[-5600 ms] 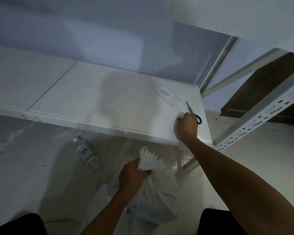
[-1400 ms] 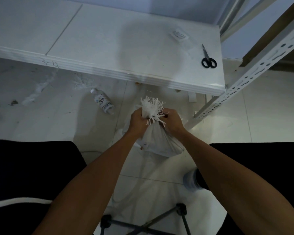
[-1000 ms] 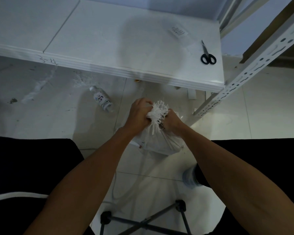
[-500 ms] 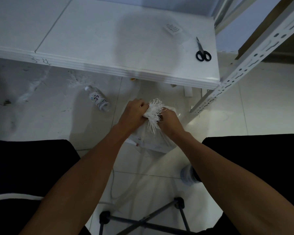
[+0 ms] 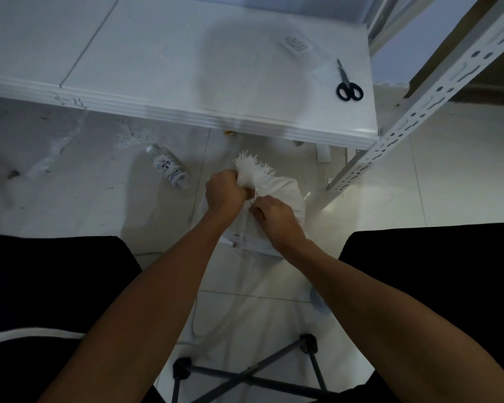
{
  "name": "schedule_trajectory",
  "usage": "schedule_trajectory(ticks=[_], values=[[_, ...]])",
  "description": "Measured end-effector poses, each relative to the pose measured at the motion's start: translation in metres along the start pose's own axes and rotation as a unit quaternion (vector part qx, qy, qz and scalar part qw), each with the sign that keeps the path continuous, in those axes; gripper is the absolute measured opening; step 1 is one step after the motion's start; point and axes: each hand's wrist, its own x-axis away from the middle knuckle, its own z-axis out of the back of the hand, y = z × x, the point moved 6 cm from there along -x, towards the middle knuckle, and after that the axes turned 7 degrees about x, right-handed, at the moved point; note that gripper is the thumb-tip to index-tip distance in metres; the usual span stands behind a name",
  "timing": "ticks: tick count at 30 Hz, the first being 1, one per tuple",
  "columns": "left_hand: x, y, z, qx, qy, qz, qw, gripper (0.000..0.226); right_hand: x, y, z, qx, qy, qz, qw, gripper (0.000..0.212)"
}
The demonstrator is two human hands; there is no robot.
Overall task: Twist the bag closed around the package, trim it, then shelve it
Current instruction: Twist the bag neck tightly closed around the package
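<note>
The left hand (image 5: 226, 191) squeezes the bag (image 5: 285, 196) neck, the right hand (image 5: 275, 219) pinches below; best twist tight, holding firm.

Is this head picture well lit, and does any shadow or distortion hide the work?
Head view: dim, bluish; a round shadow lies on the shelf; the wide lens bends the shelf edge; both hands on the bag stay clear.

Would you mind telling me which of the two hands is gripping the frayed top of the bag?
The left hand: it grips the bag just below its frayed top, while the right hand holds lower down.
</note>
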Motion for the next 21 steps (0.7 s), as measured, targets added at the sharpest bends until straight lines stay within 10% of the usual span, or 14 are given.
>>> schedule_trajectory(ticks=[8, 17, 21], values=[[-0.016, -0.012, -0.001, -0.035, -0.082, 0.089, 0.992, 0.052, -0.014, -0.029, -0.016, 0.107, -0.036, 0.073, 0.991, 0.022], [-0.008, -0.025, 0.011, 0.32, -0.354, 0.219, 0.851, 0.028, -0.022, 0.001, -0.013, -0.163, -0.055, -0.164, 0.971, 0.016], [-0.002, -0.02, 0.015, 0.286, -0.374, 0.193, 0.861, 0.031, -0.018, 0.004, -0.016, -0.247, -0.079, -0.188, 0.947, 0.018]])
